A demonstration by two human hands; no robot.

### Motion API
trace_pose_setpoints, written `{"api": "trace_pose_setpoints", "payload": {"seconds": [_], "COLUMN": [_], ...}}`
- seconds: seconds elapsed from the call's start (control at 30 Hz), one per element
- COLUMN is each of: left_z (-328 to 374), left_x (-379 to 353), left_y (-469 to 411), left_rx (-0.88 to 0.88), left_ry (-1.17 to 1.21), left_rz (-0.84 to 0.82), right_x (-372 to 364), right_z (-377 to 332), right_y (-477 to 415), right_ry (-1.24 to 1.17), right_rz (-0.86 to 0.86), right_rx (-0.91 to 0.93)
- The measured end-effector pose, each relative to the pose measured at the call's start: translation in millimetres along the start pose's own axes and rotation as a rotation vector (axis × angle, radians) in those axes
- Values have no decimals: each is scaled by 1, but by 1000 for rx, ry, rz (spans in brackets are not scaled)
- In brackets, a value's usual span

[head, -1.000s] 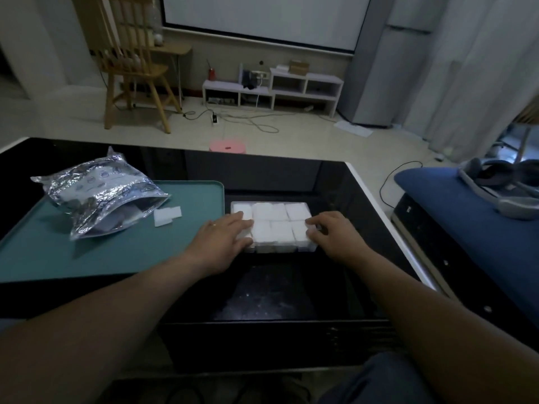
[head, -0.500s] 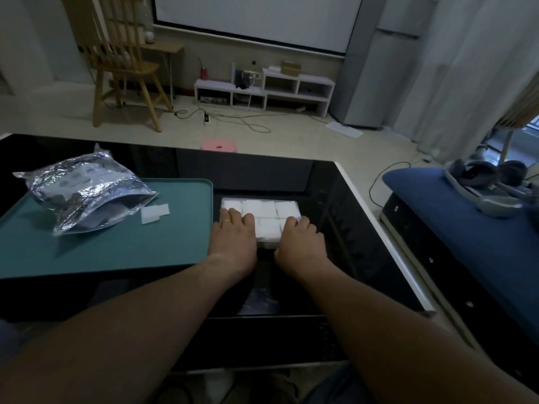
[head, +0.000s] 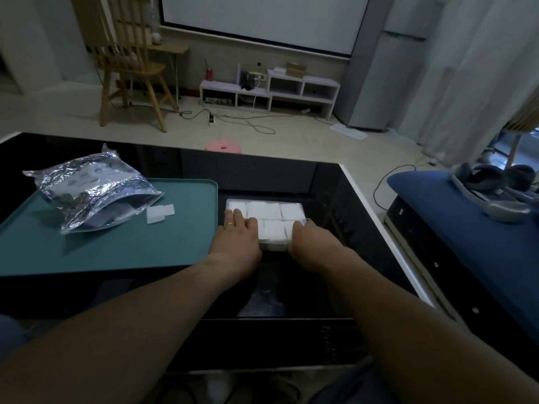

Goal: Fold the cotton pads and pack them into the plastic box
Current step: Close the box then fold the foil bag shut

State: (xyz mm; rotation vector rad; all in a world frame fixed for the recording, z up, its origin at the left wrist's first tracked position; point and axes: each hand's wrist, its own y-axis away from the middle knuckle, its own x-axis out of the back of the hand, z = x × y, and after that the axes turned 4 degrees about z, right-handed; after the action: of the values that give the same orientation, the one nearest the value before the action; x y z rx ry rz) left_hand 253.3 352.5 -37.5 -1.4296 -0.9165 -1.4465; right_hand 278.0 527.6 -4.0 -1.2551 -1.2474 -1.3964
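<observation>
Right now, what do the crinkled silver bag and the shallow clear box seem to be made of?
Crinkled silver bag: likely metallised foil film, glossy, sharp creases and bright glints. Shallow clear box: probably transparent plastic; white pads show through its wall.

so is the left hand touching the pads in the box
Touching. The head view shows the left hand lying flat on the cotton pads in the plastic box.

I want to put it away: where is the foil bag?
In the head view, the foil bag lies on the teal tray, left of the plastic box, its open mouth beside a loose white pad.
</observation>
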Motion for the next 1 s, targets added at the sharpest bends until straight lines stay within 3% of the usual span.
{"api": "trace_pose_setpoints", "payload": {"seconds": [0.37,0.77,0.9,1.0], "left_z": [-56,-66,-69,-85], "left_x": [14,11,9,12], "left_y": [-5,-18,-22,-4], "left_rx": [-286,-270,-261,-243], "left_ry": [150,259,188,231], "left_rz": [10,83,84,130], "right_x": [21,4,-2,11], "right_z": [21,22,11,-10], "right_y": [10,-3,-8,-10], "right_ry": [-69,-215,-265,-265], "right_rz": [37,101,104,239], "right_rx": [80,-18,-64,-74]}}
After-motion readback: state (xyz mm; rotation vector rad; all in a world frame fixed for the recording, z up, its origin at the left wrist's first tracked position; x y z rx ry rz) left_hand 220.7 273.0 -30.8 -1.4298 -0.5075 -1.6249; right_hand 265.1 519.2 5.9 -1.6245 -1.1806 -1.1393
